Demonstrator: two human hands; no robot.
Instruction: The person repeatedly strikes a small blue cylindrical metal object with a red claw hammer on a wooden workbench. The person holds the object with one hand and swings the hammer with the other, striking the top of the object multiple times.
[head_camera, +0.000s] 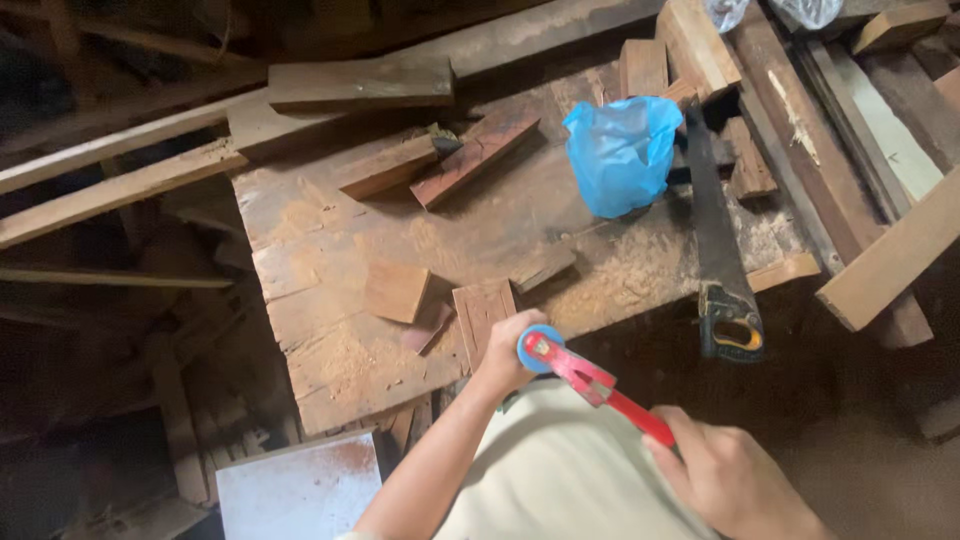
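Long planks (110, 190) ran off the desk's left edge into the dark, and a pale board (300, 492) lay below the near-left corner. The desk (320, 250) itself was a worn wooden top strewn with sawdust. Toward its back lay a thick beam (360, 85), and in front of that two short battens (385, 167) and (475, 157) touched at an angle. Nearer the front edge sat a small square block (396, 291), with a grooved offcut (483, 310) just beside it on the right.

The left hand (508, 352) rested at the near edge of the desk, curled shut on the lower end of the grooved offcut, pressing it down. Just beside that hand, touching it, was the blue round end of a red tool (590, 380), which slanted down to the right off the desk. The right hand (728, 475) was wrapped tight around the tool's handle, over the person's pale garment (560, 470).

Farther back on the desk, right of centre, stood a crumpled blue bag (622, 152). Beside it a handsaw (722, 250) lay lengthwise, blade away, its dark and yellow handle hanging over the near edge. More timbers (880, 200) were stacked along the right.
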